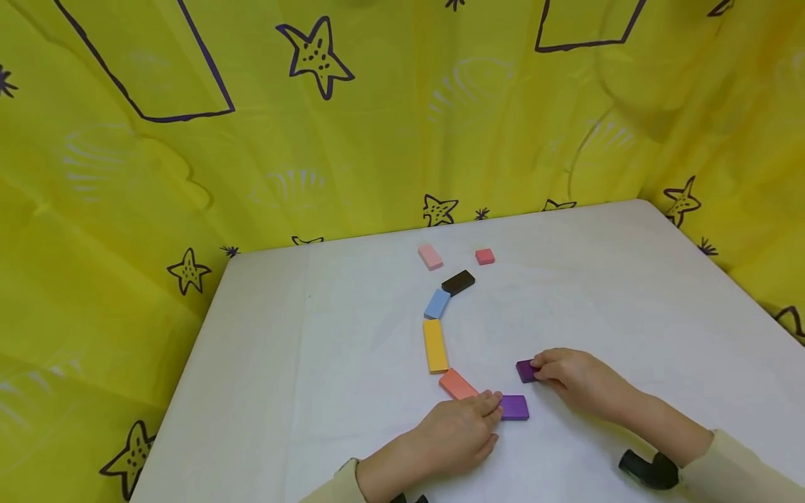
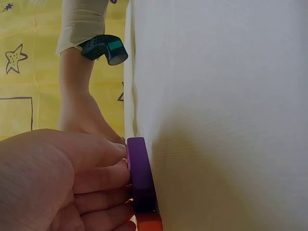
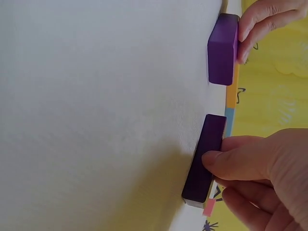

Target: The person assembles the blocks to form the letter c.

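Observation:
My left hand (image 1: pixel 455 429) rests its outstretched fingers on the left end of a purple block (image 1: pixel 516 408), beside a coral block (image 1: pixel 457 383) that it partly covers. In the left wrist view the fingertips touch the top of the purple block, whose end meets the coral one. To the right, my right hand (image 1: pixel 578 381) pinches a dark purple block (image 1: pixel 525 372) between thumb and fingers. The right wrist view shows the thumb on the long side of that block, with a gap between it and the purple block.
From the coral block a curved row runs away through a yellow block (image 1: pixel 434 346), a blue block (image 1: pixel 437 304) and a black block (image 1: pixel 458 282). Beyond lie a pink block (image 1: pixel 430 256) and a small red block (image 1: pixel 485 256). Yellow patterned cloth (image 1: pixel 377 140) borders the white table (image 1: pixel 339 335).

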`<state>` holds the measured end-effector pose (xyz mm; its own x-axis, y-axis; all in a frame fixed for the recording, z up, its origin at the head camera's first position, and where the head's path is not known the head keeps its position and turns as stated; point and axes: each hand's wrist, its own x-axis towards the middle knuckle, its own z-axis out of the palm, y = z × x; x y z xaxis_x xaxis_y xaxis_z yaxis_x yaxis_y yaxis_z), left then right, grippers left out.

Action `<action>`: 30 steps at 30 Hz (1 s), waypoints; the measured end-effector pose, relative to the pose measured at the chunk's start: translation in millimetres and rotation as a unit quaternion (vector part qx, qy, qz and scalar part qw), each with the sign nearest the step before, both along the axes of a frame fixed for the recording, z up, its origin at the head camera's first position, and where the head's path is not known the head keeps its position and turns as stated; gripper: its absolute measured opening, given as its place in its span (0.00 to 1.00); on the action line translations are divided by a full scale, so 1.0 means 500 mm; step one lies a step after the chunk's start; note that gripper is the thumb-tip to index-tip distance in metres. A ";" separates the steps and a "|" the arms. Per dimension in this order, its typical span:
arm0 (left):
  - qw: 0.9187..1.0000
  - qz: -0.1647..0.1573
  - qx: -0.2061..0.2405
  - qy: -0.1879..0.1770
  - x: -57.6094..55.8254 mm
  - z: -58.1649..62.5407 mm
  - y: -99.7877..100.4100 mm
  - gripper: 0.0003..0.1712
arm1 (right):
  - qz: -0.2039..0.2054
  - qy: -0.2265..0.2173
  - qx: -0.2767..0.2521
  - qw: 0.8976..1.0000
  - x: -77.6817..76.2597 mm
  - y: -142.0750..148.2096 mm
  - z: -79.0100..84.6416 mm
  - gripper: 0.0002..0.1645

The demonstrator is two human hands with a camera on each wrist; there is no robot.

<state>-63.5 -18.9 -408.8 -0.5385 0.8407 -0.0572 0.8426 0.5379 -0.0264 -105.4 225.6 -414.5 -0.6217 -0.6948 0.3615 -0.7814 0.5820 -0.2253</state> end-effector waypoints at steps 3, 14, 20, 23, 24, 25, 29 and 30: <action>1.000 0.001 0.004 -0.003 0.001 0.000 0.001 0.23 | 0.001 0.002 0.002 1.000 0.009 0.003 -0.001 0.12; 1.000 0.001 0.013 -0.001 0.006 0.001 0.003 0.23 | 0.009 0.015 0.001 1.000 0.023 0.013 -0.006 0.14; 1.000 0.009 0.012 -0.008 0.006 0.001 0.002 0.24 | 0.031 0.030 -0.009 0.999 0.022 0.016 -0.011 0.16; 1.000 0.011 0.013 -0.002 0.006 -0.001 0.001 0.23 | 0.038 0.036 -0.010 0.999 0.022 0.017 -0.014 0.16; 1.000 0.012 0.014 0.000 0.007 -0.002 0.001 0.23 | 0.040 0.035 -0.010 0.999 0.022 0.017 -0.015 0.16; 1.000 0.011 0.015 0.001 0.007 -0.003 0.000 0.23 | 0.041 0.035 -0.010 0.999 0.023 0.018 -0.015 0.16; 1.000 0.009 0.015 0.003 0.006 -0.004 0.000 0.23 | 0.042 0.032 -0.004 0.999 0.025 0.018 -0.014 0.15; 1.000 0.008 0.015 0.003 0.006 -0.004 0.000 0.23 | 0.043 0.030 -0.003 0.999 0.026 0.018 -0.013 0.15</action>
<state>-60.5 -19.0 -410.5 -0.5519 0.8334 -0.0297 0.8339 0.5517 -0.0150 -92.4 234.7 -420.8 -0.5372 -0.7422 0.4008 -0.8404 0.5115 -0.1791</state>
